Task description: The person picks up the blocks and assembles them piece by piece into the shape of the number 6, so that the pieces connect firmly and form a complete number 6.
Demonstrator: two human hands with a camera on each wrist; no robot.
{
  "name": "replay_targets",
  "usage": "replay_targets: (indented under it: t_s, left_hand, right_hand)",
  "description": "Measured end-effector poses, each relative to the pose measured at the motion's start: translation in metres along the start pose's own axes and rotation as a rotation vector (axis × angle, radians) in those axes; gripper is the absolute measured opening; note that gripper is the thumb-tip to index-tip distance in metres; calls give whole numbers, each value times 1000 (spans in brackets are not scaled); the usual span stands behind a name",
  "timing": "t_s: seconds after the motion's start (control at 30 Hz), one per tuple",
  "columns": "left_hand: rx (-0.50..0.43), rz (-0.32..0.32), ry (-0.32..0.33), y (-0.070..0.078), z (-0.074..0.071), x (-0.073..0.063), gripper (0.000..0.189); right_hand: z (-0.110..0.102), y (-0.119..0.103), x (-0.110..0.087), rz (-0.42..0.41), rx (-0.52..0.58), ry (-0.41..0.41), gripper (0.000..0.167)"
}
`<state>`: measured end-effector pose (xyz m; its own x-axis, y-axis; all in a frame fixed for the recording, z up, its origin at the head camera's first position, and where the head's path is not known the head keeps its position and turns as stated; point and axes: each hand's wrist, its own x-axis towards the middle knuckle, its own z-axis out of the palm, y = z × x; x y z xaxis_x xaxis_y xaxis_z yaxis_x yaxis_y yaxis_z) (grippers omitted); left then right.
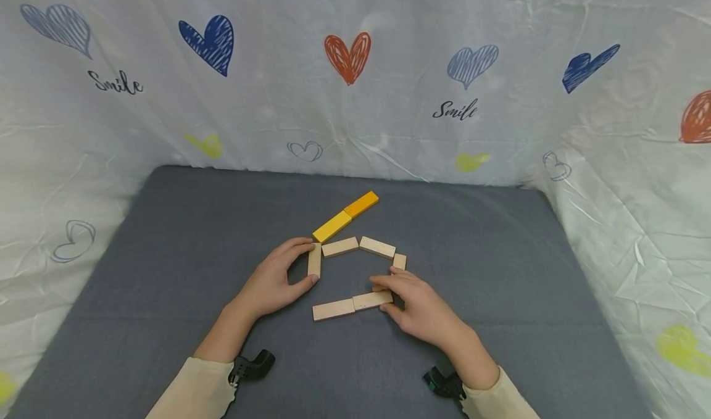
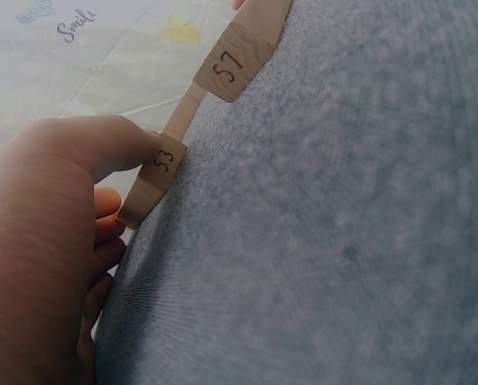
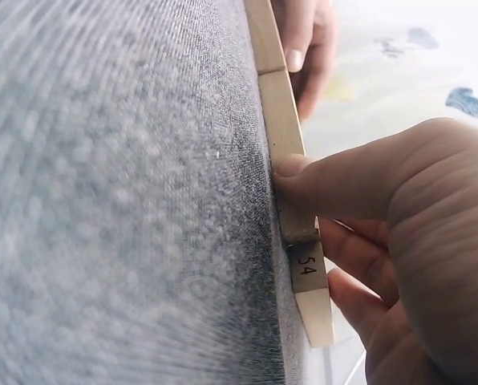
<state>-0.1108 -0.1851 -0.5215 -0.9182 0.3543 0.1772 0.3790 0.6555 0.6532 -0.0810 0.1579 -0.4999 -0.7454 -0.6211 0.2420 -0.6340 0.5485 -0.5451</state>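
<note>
My left hand (image 1: 274, 280) holds a plain wooden block (image 1: 314, 261) lengthwise, thumb at its near end and fingertips at its far end. In the left wrist view that block's end (image 2: 165, 163) reads 53. My right hand (image 1: 424, 305) pinches the right block of the near row (image 1: 369, 300) between thumb and fingers. This block (image 3: 281, 120) butts against another plain block (image 1: 333, 310) on its left. Just beyond the right fingers lies the right-side block (image 1: 399, 261), partly covered by the hand; its end (image 3: 307, 269) is marked 54.
Two plain blocks, one left (image 1: 340, 247) and one right (image 1: 378, 247), form a shallow peak at the far side of the outline. A yellow block (image 1: 332, 226) and an orange block (image 1: 361, 204) slant away end to end. Grey cloth (image 1: 222, 221) covers the table; a printed curtain (image 1: 389, 116) stands behind.
</note>
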Motion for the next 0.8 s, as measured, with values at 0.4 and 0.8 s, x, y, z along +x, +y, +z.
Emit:
replay_targets:
  t_s: [0.4,0.8]
  left_hand:
    - [9,1,-2,-1,1,0,65]
    - [11,7,3,-1,2,0,65]
  right_hand:
    - [0,-2,2,-26,8,15,55]
    - [8,-14,15,-45,25,-41,51]
